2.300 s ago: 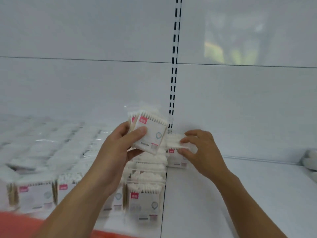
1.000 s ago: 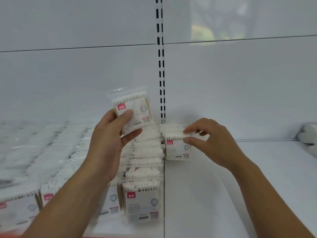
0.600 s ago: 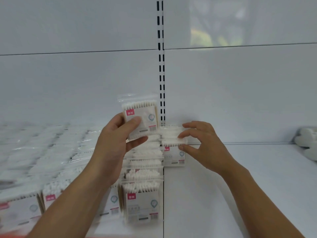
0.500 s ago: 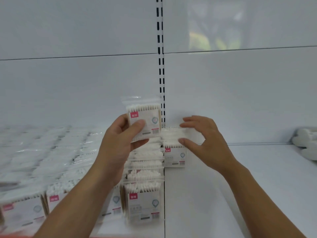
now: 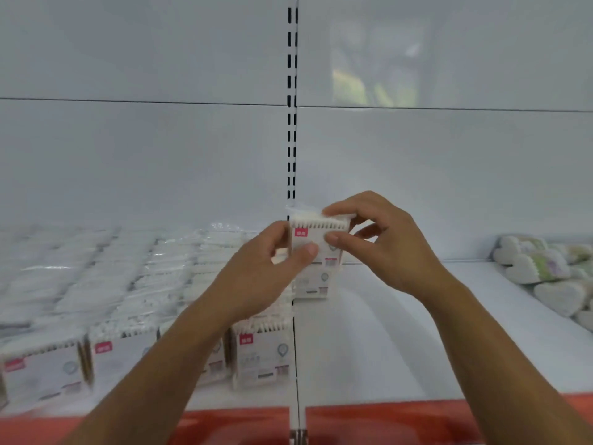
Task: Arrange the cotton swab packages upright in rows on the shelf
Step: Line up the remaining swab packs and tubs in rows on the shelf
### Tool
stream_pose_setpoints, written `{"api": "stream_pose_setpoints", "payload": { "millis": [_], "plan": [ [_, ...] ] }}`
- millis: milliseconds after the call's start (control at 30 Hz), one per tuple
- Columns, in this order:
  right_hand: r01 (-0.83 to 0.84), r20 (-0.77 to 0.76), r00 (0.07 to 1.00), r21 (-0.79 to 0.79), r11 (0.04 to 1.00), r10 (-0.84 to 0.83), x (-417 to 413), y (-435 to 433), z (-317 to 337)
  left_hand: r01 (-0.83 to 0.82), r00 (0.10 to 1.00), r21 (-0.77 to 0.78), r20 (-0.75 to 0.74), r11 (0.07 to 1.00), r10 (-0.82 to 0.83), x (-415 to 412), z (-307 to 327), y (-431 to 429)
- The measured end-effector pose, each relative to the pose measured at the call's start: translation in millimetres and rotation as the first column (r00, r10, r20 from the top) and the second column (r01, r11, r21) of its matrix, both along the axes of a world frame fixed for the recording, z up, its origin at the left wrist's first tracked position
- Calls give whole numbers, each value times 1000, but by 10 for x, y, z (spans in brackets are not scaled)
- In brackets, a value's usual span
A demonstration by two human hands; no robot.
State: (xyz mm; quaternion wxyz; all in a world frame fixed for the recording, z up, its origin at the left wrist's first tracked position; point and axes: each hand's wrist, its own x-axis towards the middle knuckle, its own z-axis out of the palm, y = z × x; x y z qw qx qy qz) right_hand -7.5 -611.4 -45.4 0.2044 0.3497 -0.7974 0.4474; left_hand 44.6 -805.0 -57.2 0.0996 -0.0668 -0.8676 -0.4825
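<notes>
Head view: both hands meet on one cotton swab package (image 5: 316, 234), held upright above the white shelf (image 5: 385, 332). The left hand (image 5: 263, 274) pinches its left edge, thumb pressed flat on the front label, the other fingers curled out of sight behind it. The right hand (image 5: 388, 248) pinches the right edge, thumb on the front and index finger arched over the top, the remaining fingers loosely bent beside it. The package is a clear bag with white swab tips lined along its top, a pale card label and a pink square tag just right of the left thumb. Directly below the fingers a second package (image 5: 313, 284) stands upright on the shelf, partly hidden. Left of the left hand, rows of packages (image 5: 128, 284) stand upright. Well apart to the right of the right hand lie heart-shaped packs (image 5: 539, 268). Above the fingers rises a slotted post (image 5: 292, 123).
</notes>
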Motion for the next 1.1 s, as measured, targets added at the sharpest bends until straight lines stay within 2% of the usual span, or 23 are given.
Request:
{"api": "stream_pose_setpoints", "payload": {
  "millis": [33,67,100,167,267,367,600,800,933,1100],
  "plan": [
    [27,1,1000,5,1000,-27,-8,38,-39,-11,1000,-241,18,970,16,9,-43,-56],
    [56,7,998,9,998,-56,-30,72,-89,-36,998,-436,23,899,51,20,-79,-109],
    [75,17,997,20,997,-76,-54,96,-146,-60,996,-537,23,841,86,30,-104,-153],
    [85,31,996,76,993,-87,-110,106,-279,-71,994,-590,30,804,109,27,-164,-217],
    [103,26,994,171,980,-109,-197,61,-474,-54,993,-624,45,780,105,6,-231,-238],
    [178,-55,984,260,949,-169,-256,-6,-593,-72,994,-628,19,775,108,-14,-247,-242],
    [283,-195,954,336,898,-228,-319,-118,-774,-97,994,-634,-23,767,106,-20,-308,-263],
    [270,-133,963,399,876,-236,-248,-112,-736,-102,994,-638,-26,763,111,-9,-277,-254],
    [268,-36,962,296,917,-270,-140,28,-615,-167,984,-529,-141,832,108,83,-157,-60],
    [316,120,915,375,871,-384,-8,629,-511,-86,990,-450,-137,889,27,124,-94,547]
  ]
}}
